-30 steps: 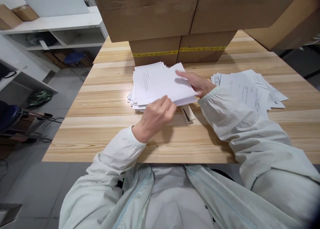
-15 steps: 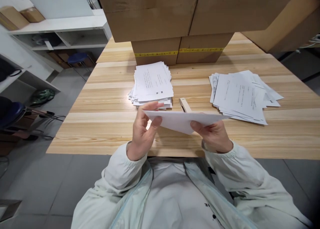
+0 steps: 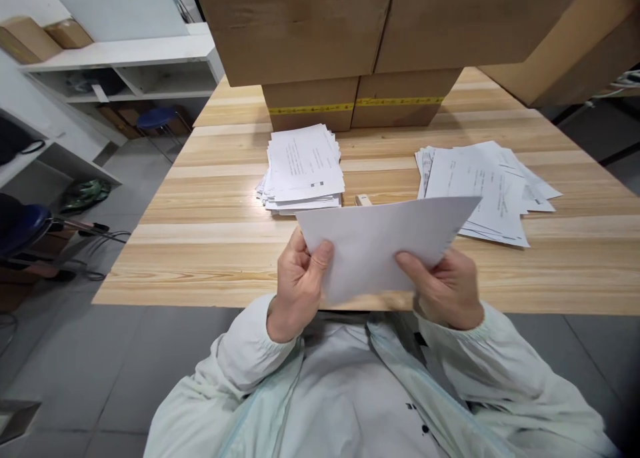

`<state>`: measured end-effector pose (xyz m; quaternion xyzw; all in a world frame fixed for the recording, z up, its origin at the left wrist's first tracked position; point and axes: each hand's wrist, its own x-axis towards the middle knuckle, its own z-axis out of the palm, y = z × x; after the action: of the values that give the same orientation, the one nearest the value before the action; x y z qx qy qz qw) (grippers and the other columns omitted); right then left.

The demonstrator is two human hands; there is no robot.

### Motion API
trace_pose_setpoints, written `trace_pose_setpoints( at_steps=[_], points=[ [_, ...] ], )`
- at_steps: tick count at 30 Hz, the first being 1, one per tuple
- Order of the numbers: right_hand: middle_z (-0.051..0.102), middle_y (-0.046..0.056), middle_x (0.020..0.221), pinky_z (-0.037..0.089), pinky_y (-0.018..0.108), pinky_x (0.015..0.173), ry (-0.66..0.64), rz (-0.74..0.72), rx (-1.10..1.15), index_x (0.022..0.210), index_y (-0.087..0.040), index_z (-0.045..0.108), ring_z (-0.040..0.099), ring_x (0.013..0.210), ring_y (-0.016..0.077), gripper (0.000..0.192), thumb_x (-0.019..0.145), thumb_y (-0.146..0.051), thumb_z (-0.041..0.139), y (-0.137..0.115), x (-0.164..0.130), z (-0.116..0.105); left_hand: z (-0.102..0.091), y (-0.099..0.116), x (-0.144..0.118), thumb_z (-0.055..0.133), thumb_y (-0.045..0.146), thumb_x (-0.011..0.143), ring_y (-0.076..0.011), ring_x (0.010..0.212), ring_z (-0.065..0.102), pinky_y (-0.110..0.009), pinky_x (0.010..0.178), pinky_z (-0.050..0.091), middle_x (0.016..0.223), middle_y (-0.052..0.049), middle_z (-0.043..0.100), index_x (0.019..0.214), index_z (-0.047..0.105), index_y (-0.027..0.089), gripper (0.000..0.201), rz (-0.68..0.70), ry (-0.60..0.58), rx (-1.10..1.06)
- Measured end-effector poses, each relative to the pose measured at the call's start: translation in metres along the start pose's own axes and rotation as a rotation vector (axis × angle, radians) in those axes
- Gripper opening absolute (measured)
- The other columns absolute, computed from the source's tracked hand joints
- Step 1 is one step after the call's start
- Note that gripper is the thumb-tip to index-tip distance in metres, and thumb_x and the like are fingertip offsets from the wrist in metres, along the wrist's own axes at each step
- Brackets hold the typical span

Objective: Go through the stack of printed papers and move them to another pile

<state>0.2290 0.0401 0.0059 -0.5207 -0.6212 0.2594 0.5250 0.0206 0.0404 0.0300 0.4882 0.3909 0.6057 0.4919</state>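
We sit at a wooden table (image 3: 210, 245) with cardboard boxes (image 3: 310, 105) at the far edge and two paper stacks, far left (image 3: 304, 168) and right (image 3: 480, 185). Our left hand (image 3: 299, 281) and right hand (image 3: 447, 288) pinch one sheet (image 3: 380, 241) above the near edge, fingers closed on its lower corners. A loose pinch could let it slip floorward; open room lies between the stacks.
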Motion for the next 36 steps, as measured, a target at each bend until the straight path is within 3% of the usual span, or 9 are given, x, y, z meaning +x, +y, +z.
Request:
trace_pose_setpoints(
  at_steps=[3, 6, 9, 13, 17, 20, 24, 30, 36],
  points=[
    [0.069, 0.002, 0.068, 0.046, 0.028, 0.052, 0.026, 0.145, -0.111, 0.084, -0.022, 0.073, 0.058, 0.058, 0.0167, 0.029, 0.083, -0.050, 0.075, -0.001, -0.009, -0.030, 0.013, -0.008, -0.011, 0.067, 0.042, 0.092, -0.0173, 0.089, 0.072, -0.026, 0.076, 0.058, 0.103, -0.007, 0.076, 0.116, 0.060, 0.018, 0.035, -0.189, -0.131, -0.117],
    [0.068, 0.003, 0.071, 0.045, 0.027, 0.052, -0.156, 0.362, -0.089, 0.086, -0.020, 0.070, 0.057, 0.061, 0.0163, 0.038, 0.087, -0.058, 0.067, 0.009, -0.011, -0.054, 0.024, -0.033, -0.019, 0.070, 0.036, 0.087, -0.0176, 0.081, 0.071, -0.029, 0.072, 0.058, 0.098, -0.006, 0.075, 0.131, 0.050, 0.018, 0.052, -0.370, -0.167, -0.110],
    [0.068, 0.003, 0.073, 0.046, 0.026, 0.053, -0.342, 0.569, -0.045, 0.083, -0.018, 0.067, 0.059, 0.063, 0.0162, 0.046, 0.086, -0.064, 0.064, 0.031, -0.014, -0.069, 0.032, -0.059, -0.023, 0.066, 0.021, 0.083, -0.0130, 0.060, 0.062, -0.030, 0.068, 0.057, 0.068, 0.006, 0.065, 0.153, 0.026, 0.018, 0.080, -0.467, -0.160, 0.092],
    [0.070, 0.003, 0.072, 0.049, 0.027, 0.054, -0.410, 0.728, 0.009, 0.080, -0.019, 0.066, 0.062, 0.064, 0.0179, 0.049, 0.080, -0.068, 0.068, 0.056, -0.019, -0.084, 0.041, -0.070, -0.028, 0.058, 0.010, 0.081, -0.0093, 0.050, 0.049, -0.031, 0.072, 0.056, 0.055, 0.015, 0.045, 0.158, 0.015, 0.017, 0.089, -0.388, -0.188, 0.320],
    [0.074, 0.004, 0.077, 0.051, 0.027, 0.054, -0.382, 0.817, 0.044, 0.082, -0.020, 0.068, 0.065, 0.065, 0.0185, 0.049, 0.075, -0.068, 0.074, 0.064, -0.007, -0.097, 0.048, -0.066, -0.026, 0.053, 0.015, 0.086, -0.0123, 0.059, 0.061, -0.027, 0.062, 0.053, 0.075, 0.005, 0.063, 0.140, 0.042, 0.019, 0.055, -0.425, -0.284, 0.367],
    [0.075, 0.004, 0.077, 0.052, 0.026, 0.055, -0.363, 0.874, 0.108, 0.084, -0.021, 0.069, 0.066, 0.065, 0.0181, 0.051, 0.069, -0.068, 0.079, 0.065, 0.006, -0.098, 0.049, -0.064, -0.020, 0.049, 0.012, 0.089, -0.0159, 0.076, 0.065, -0.031, 0.075, 0.054, 0.089, -0.002, 0.071, 0.114, 0.062, 0.019, 0.029, -0.298, -0.359, 0.536],
    [0.075, 0.004, 0.075, 0.054, 0.028, 0.057, -0.339, 0.892, 0.163, 0.086, -0.021, 0.071, 0.068, 0.066, 0.0190, 0.053, 0.063, -0.068, 0.082, 0.069, 0.018, -0.093, 0.045, -0.072, -0.013, 0.043, 0.005, 0.091, -0.0209, 0.094, 0.063, -0.036, 0.087, 0.053, 0.103, -0.008, 0.075, 0.113, 0.069, 0.018, 0.036, -0.095, -0.410, 0.699],
    [0.077, 0.004, 0.081, 0.056, 0.029, 0.059, -0.373, 0.913, 0.164, 0.091, -0.023, 0.071, 0.071, 0.069, 0.0198, 0.052, 0.067, -0.068, 0.080, 0.077, 0.021, -0.095, 0.041, -0.088, -0.012, 0.043, 0.005, 0.093, -0.0243, 0.098, 0.058, -0.041, 0.089, 0.053, 0.108, -0.011, 0.074, 0.117, 0.069, 0.014, 0.037, 0.124, -0.435, 0.794],
    [0.077, 0.004, 0.081, 0.056, 0.029, 0.057, -0.396, 0.898, 0.132, 0.091, -0.022, 0.071, 0.070, 0.067, 0.0199, 0.048, 0.073, -0.066, 0.077, 0.079, 0.019, -0.100, 0.041, -0.075, -0.010, 0.050, 0.004, 0.088, -0.0237, 0.105, 0.062, -0.040, 0.093, 0.052, 0.117, -0.011, 0.074, 0.123, 0.067, 0.012, 0.039, -0.053, -0.457, 0.754]
  ],
)
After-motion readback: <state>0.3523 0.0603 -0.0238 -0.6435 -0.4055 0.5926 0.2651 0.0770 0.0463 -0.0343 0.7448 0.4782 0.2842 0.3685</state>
